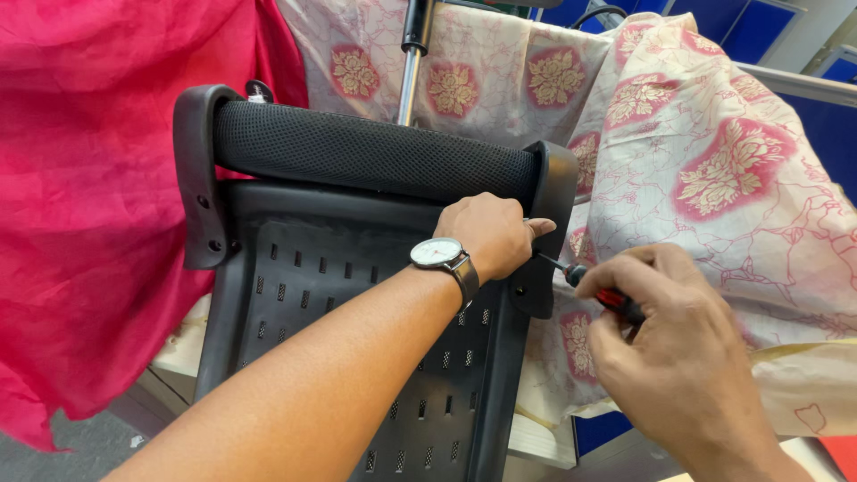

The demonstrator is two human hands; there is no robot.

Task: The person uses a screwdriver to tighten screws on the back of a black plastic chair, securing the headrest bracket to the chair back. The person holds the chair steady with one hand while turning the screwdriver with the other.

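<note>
- Head view, with the black plastic chair back (357, 295) as the landmark: it stands tilted in the middle of the picture, its slotted rear panel facing the camera and a mesh-covered padded roll (375, 153) running across its top.
- The left hand (489, 234) is curled into a loose fist over the panel's upper right corner, just beside the right side bracket (546, 223); it presses on the shell, and whether anything small lies inside the fingers cannot be told. A wristwatch (437, 253) with a pale dial sits on that wrist.
- The right hand (665, 335), off the chair back's right edge, is closed around a screwdriver (596, 290) with a red and black handle; its thin shaft points left, the tip at the right side bracket near a screw hole.
- A matching left side bracket (198, 178) at the far edge shows two screw points.
- Judged by its look, the chair back is stiff, hard moulded plastic, fairly light but bulky and smooth, so it could slide under pressure; the rim or the brackets give a firmer hold than the soft, yielding roll.
- The screwdriver looks light and rigid; its ribbed handle is the place to grip.
- Left of the chair back hangs a crimson cloth (98, 196); behind and to its right lies a cream floral-print cloth (714, 178); a metal pole (411, 62) rises behind its top.
</note>
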